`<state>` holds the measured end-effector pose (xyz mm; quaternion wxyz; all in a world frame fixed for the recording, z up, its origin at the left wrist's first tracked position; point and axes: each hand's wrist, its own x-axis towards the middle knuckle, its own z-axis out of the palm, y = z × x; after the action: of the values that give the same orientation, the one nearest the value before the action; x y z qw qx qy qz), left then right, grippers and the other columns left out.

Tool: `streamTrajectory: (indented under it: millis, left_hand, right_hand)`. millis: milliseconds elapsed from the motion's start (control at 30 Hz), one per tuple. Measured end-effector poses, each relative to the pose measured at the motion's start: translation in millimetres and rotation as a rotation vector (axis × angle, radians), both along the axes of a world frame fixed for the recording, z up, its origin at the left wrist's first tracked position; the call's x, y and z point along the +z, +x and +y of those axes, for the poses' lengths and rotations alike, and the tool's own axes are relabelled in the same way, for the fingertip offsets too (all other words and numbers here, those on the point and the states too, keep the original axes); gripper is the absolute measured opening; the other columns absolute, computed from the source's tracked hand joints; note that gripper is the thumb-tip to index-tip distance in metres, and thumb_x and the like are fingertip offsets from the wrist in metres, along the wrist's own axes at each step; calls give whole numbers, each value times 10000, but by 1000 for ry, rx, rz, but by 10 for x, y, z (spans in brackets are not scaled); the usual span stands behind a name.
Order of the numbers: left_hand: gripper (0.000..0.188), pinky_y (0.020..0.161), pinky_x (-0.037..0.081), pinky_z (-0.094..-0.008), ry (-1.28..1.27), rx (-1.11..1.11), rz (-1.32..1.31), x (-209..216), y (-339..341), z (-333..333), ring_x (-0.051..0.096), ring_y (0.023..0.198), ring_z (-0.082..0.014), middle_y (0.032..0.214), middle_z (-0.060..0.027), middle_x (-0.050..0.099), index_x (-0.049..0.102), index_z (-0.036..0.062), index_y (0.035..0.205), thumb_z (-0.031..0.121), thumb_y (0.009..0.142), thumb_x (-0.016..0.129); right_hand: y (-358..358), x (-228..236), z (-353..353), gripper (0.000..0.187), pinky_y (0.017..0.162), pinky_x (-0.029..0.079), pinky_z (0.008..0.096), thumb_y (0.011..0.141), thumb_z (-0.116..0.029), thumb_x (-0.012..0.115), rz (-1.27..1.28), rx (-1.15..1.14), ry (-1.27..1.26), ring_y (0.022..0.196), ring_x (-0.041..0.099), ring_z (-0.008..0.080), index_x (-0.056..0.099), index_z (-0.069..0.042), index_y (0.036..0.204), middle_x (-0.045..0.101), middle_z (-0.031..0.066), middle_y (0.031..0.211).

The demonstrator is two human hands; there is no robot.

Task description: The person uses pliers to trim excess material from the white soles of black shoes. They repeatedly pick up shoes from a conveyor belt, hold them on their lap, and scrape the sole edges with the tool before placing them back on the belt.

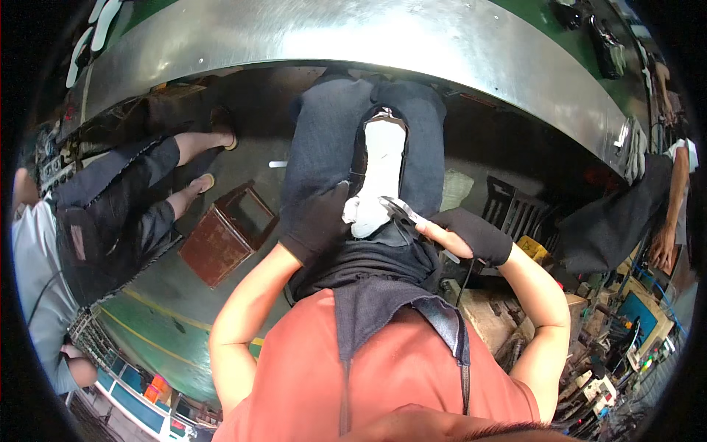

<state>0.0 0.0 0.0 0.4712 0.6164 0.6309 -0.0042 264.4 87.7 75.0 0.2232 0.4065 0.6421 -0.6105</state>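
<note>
A shoe [385, 158] rests bottom up between my thighs, its white sole-shaped bottom ringed by dark upper material. My left hand [318, 223], in a dark glove with bare fingertips, is closed on the shoe's left edge near its end closest to me. In my right hand [465, 233], also in a dark glove with bare fingers, is a pair of metal pincers [400, 209]. The jaws meet the right edge of that same end of the shoe. Whether they grip the upper is too small to tell. Dark apron cloth [361, 265] lies across my lap.
A metal-edged workbench [221, 44] curves across in front of my knees. On the floor at left stands a brown wooden stool [221, 243]. One person [81, 221] is at far left, another's arm [672, 221] at right. Tools and machine parts crowd a bench [589, 346] at lower right.
</note>
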Motion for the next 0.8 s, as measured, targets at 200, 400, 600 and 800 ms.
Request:
streamTrajectory:
  millis: [200, 400, 600, 800]
  left_hand:
    - [659, 898, 461, -462, 153, -92, -49, -89, -6, -34, 566, 1069, -426, 1173, -333, 541, 376, -128, 1296, 171, 765, 625]
    - [852, 1131, 278, -413, 211, -112, -246, -3, -60, -321, 321, 1349, -422, 1401, -349, 316, 189, -153, 1406, 100, 711, 610]
    - [788, 1120, 291, -385, 291, 221, -445, -64, 122, -562, 344, 1356, -377, 1413, -298, 363, 253, -111, 1414, 141, 769, 631]
    - [436, 1064, 341, -334, -177, 817, -1115, -486, 132, -483, 435, 1263, -222, 1350, -148, 478, 411, -57, 1351, 172, 985, 476]
  right_hand:
    - [-64, -22, 48, 522, 665, 470, 403, 974, -454, 441, 19, 3, -2, 668, 598, 331, 600, 39, 908, 613, 242, 761]
    - [-85, -78, -40, 535, 649, 476, 438, 971, -432, 423, 36, 117, 167, 649, 600, 397, 620, 50, 845, 599, 264, 709]
    - [-448, 86, -199, 449, 611, 495, 465, 954, -373, 467, 8, 342, 499, 653, 626, 395, 658, -15, 762, 618, 228, 694]
    - [-148, -646, -274, 450, 557, 497, 431, 903, -451, 562, 137, 348, 839, 626, 627, 355, 613, -41, 725, 609, 173, 669]
